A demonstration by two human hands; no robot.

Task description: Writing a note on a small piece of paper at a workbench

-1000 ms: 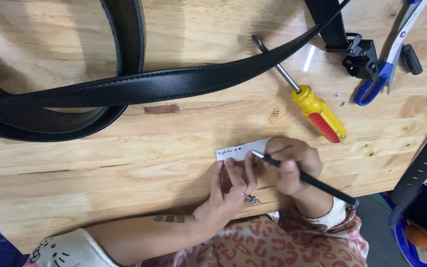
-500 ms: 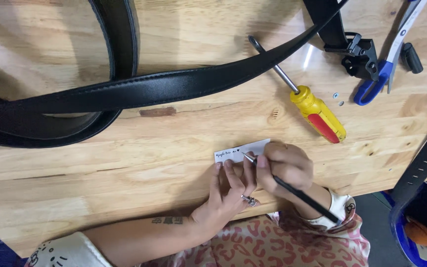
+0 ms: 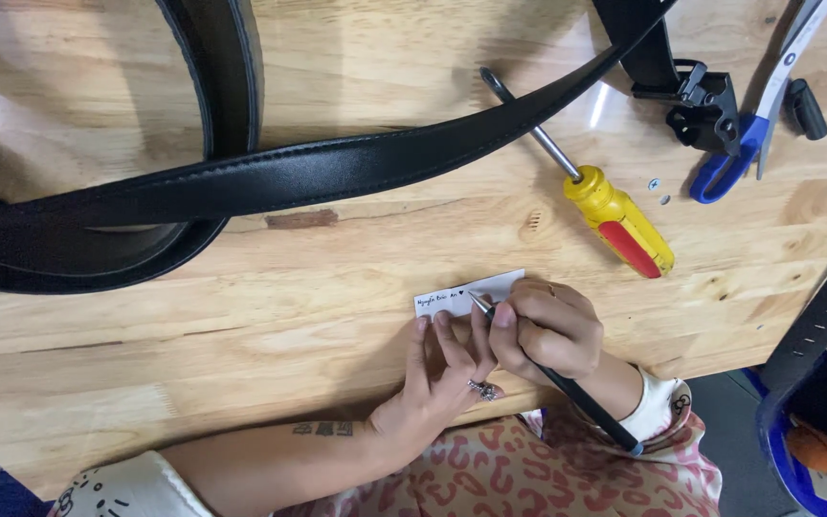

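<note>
A small white paper slip (image 3: 466,292) with handwriting lies near the front edge of the wooden table (image 3: 270,335). My left hand (image 3: 437,378) rests flat beside it, fingertips pressing on the slip's lower edge. My right hand (image 3: 547,330) grips a black pen (image 3: 567,388), its tip touching the slip. A long black leather belt (image 3: 299,172) loops across the table above my hands.
A yellow and red screwdriver (image 3: 605,206) lies right of centre. Blue-handled scissors (image 3: 753,105), a black belt buckle (image 3: 701,96) and two tiny screws (image 3: 658,190) sit at the upper right. A black perforated strap (image 3: 825,316) hangs off the right edge.
My right hand slid the pen leftward along the slip, then back a little. The left hand stayed on the paper.
</note>
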